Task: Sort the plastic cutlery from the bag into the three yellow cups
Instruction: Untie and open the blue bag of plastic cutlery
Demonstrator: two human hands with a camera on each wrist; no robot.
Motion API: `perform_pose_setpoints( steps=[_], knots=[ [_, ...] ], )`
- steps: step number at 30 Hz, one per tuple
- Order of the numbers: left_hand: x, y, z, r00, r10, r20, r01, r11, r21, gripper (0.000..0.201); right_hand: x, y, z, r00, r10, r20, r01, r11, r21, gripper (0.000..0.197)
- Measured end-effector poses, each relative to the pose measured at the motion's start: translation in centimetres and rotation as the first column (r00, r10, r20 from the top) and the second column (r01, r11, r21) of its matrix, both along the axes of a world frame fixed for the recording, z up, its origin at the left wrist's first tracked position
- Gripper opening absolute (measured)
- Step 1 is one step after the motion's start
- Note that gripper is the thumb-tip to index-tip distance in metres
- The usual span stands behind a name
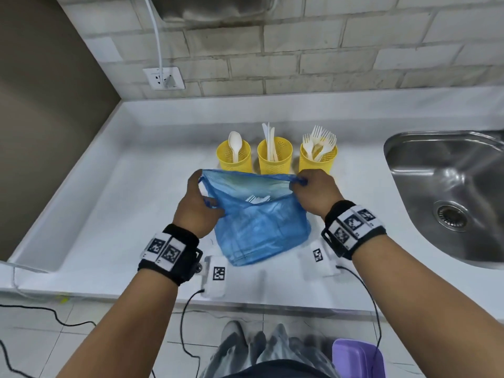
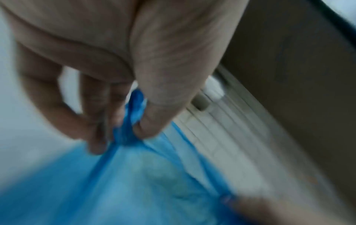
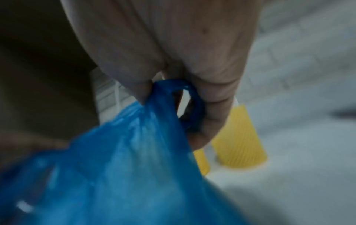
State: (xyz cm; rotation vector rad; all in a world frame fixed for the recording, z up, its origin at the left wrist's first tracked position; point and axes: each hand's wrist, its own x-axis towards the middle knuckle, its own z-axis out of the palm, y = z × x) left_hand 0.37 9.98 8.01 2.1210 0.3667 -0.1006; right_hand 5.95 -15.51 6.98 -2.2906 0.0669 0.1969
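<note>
White plastic cutlery [image 1: 257, 199] lies low inside the blue bag [image 1: 259, 227], between and below both hands, its long axis running roughly from one hand to the other. The left hand [image 1: 197, 205] pinches one handle loop and the right hand [image 1: 316, 193] grasps the other, stretching the mouth open. The three yellow cups [image 1: 275, 155] stand on the worktop [image 1: 122, 200] just beyond the knuckles. Either hand looks about equally near.

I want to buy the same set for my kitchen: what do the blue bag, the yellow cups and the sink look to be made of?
Thin blue bag: seemingly plastic film, translucent and crinkled, bunching where the hands pinch it.
Three yellow perforated cups: probably moulded plastic, matte, with a grid of small holes.
Grey sink basin: likely stainless steel, with a brushed sheen and soft reflections.
</note>
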Motion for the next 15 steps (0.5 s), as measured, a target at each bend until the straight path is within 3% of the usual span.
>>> perform_pose_setpoints(
  steps=[1,2,4,6,8,9,11,13,15],
  knots=[
    [-0.2,-0.4,-0.1,0.997,0.071,0.005,-0.068,0.964,-0.258,0.087,-0.2,0.2,-0.1,0.994,-0.064,-0.089,0.084,0.968,0.237,0.027],
    [-0.3,-0.8,-0.2,0.991,0.128,-0.028,-0.126,0.870,-0.477,0.081,-0.4,0.4,-0.2,0.978,-0.109,-0.178,0.179,0.877,0.446,0.022],
    [-0.2,-1.3,0.3,0.977,0.158,-0.145,-0.213,0.618,-0.757,0.064,-1.2,0.6,0.1,0.926,-0.106,-0.362,0.345,0.624,0.701,0.011],
    [0.0,-1.5,0.8,0.936,0.201,-0.287,-0.341,0.328,-0.881,0.051,-1.6,0.3,0.0,0.880,-0.056,-0.471,0.453,0.395,0.799,0.011],
    [-0.1,-1.2,1.3,0.865,0.273,-0.422,-0.443,0.018,-0.896,0.039,-1.6,-0.3,-0.5,0.831,-0.028,-0.555,0.552,0.163,0.818,0.010],
    [-0.2,-1.0,1.3,0.836,0.294,-0.464,-0.460,-0.088,-0.884,0.036,-1.6,-0.7,-0.8,0.806,-0.011,-0.591,0.591,0.057,0.805,0.009],
    [-0.4,-0.2,0.6,0.807,0.271,-0.524,-0.487,-0.194,-0.851,0.040,-1.6,-1.4,-1.7,0.782,0.010,-0.623,0.622,-0.078,0.779,0.012],
    [-0.3,0.8,-0.9,0.804,0.207,-0.558,-0.513,-0.236,-0.826,0.045,-1.7,-1.8,-2.6,0.771,0.009,-0.637,0.634,-0.112,0.765,0.020],
    [-0.1,1.2,-1.8,0.784,0.196,-0.589,-0.555,-0.201,-0.807,0.038,-1.9,-1.9,-3.3,0.742,0.019,-0.670,0.667,-0.124,0.735,0.031]
  ],
)
